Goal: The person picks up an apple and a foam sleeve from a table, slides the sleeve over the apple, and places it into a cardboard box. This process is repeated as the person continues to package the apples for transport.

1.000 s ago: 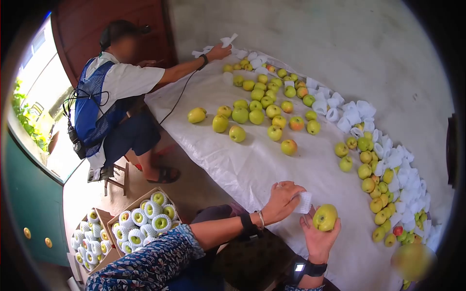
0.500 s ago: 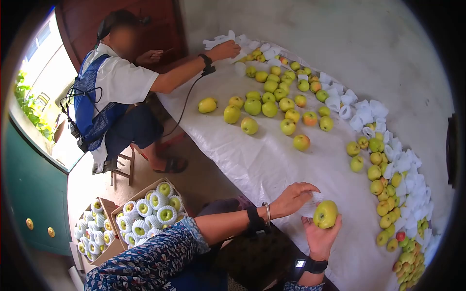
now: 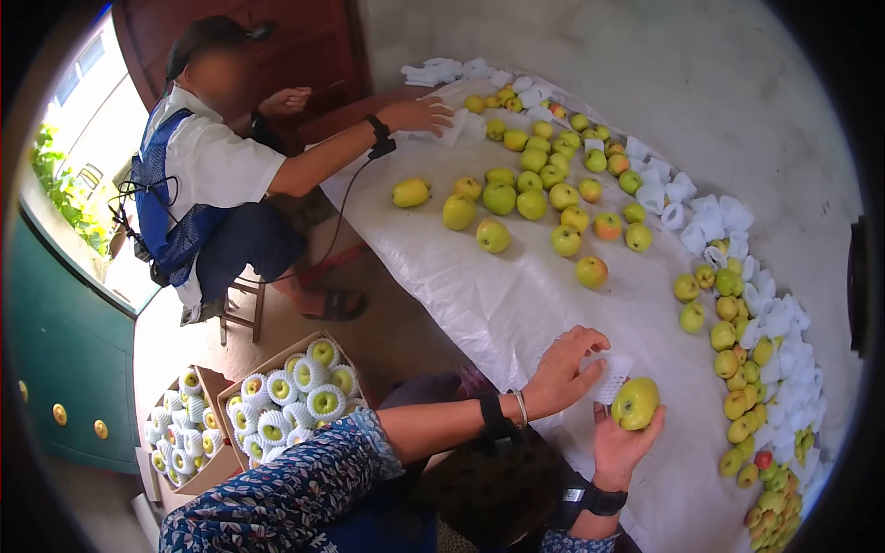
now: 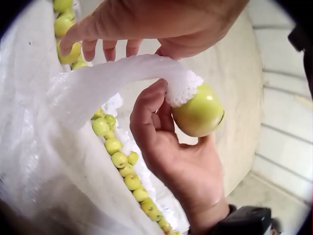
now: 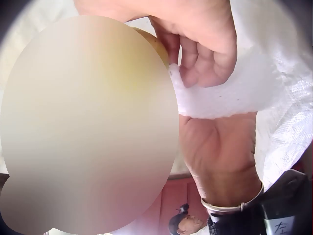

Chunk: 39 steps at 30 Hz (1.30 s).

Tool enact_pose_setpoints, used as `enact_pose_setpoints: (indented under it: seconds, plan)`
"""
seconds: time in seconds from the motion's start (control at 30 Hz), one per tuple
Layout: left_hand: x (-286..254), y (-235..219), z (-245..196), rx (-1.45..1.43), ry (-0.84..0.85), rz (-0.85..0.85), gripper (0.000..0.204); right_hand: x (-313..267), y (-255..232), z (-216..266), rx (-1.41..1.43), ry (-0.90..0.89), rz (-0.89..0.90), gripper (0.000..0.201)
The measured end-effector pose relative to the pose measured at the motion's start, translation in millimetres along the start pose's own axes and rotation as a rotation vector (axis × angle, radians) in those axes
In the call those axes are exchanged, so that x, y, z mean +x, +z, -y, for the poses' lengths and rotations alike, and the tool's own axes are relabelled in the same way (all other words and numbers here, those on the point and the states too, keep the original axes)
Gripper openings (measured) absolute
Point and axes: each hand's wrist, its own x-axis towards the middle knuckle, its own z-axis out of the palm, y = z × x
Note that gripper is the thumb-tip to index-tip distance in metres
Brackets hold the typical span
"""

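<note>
My right hand (image 3: 622,447) holds a yellow-green apple (image 3: 635,404), its fingers curled round one side. A white foam net (image 4: 183,89) covers one end of that apple in the left wrist view, and the right fingertips touch the net's edge. My left hand (image 3: 565,370) is just left of the net, fingers loosely extended and spread, with the thumb close to the net. From the right wrist, the foam net (image 5: 230,98) stretches across in front of the left hand and hides its fingers. A large blurred patch covers most of the apple there.
Loose apples (image 3: 530,205) lie on the white-sheeted surface (image 3: 442,276). More apples (image 3: 737,369) line its right edge beside a heap of white foam nets (image 3: 784,341). At lower left, two cardboard boxes (image 3: 224,394) hold netted apples. Another person (image 3: 217,157) sits at the far left, reaching over the sheet.
My left hand has loosened from its pinch on the foam net and its fingers have spread. The net now sits against the apple. The other person has lowered a hand away from the foam nets.
</note>
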Motion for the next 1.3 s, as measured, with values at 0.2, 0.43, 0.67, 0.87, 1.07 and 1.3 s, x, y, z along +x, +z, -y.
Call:
enact_pose_setpoints:
  seconds: [0.2, 0.43, 0.67, 0.87, 1.07, 1.3]
  plan:
    - [-2.7, 9.8, 14.8, -0.485, -0.314, 0.204, 0.018, 0.4, -15.1, -14.5, -0.427, -0.123, 0.03, 0.058]
    - [-2.4, 8.7, 22.9, -0.472, -0.345, 0.282, 0.013, -1.7, -13.7, -9.3, -0.538, -0.17, 0.177, 0.059]
    - [-6.5, 17.5, 27.4, -0.121, -0.106, 0.086, 0.011, -7.8, 7.8, -7.6, -0.623, -0.207, 0.052, 0.062]
    - [-6.0, 14.1, 21.1, 0.022, 0.041, 0.077, 0.012, -9.2, 9.8, -7.7, -0.644, -0.195, -0.01, 0.051]
    - [-7.9, 22.9, 39.7, -0.419, -0.186, 0.132, 0.008, -2.2, 16.5, -7.9, -0.705, -0.287, -0.141, 0.044]
    - [-21.1, 35.0, 11.8, -0.879, -0.407, 0.211, 0.01, 6.4, -3.6, -3.5, -1.178, -0.789, -0.215, 0.081]
